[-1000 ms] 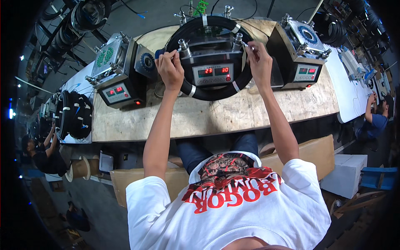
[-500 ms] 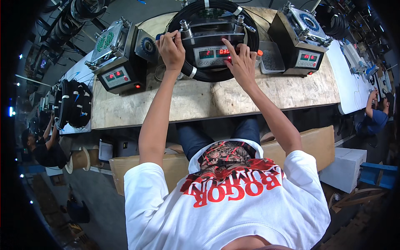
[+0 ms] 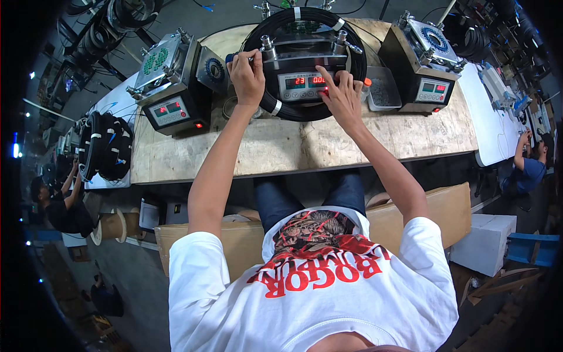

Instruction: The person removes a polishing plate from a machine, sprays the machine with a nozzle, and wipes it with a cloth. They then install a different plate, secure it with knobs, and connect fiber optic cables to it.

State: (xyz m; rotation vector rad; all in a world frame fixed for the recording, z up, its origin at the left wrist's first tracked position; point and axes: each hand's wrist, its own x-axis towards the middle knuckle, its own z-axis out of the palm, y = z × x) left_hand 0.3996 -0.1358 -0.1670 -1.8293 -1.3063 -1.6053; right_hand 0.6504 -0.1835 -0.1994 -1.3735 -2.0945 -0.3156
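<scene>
- Black box-shaped machine with silvery metal clamp posts point(image 3: 305, 61): at the middle of the pale wooden table point(image 3: 293, 146), between two similar machines.
- Black cable coil banded with white tape point(image 3: 300, 112): encircling the middle machine as we view it.
- Left hand point(image 3: 246, 77): fingers bent, thumb and forefinger nearly together beside the left clamp post, as in both earlier frames; we cannot tell whether it grips anything.
- Right hand point(image 3: 344, 98): partly open, we see nothing held; forefinger extended before the display, thumb at the panel's right end, other fingers loosely bent. One second ago it is at the right clamp's lever; half a second ago it is already here.
- Light grey control panel with glowing red digits point(image 3: 296, 94): on the machine's front; its reading differs from that of half a second ago.
- Silvery metal clamp lever point(image 3: 353, 48): pointing outward at right, now free of the hand.
- Clear plastic tray point(image 3: 387, 104) and small orange-capped bottle point(image 3: 367, 83): right of the coil, in plainer sight than one second ago.
</scene>
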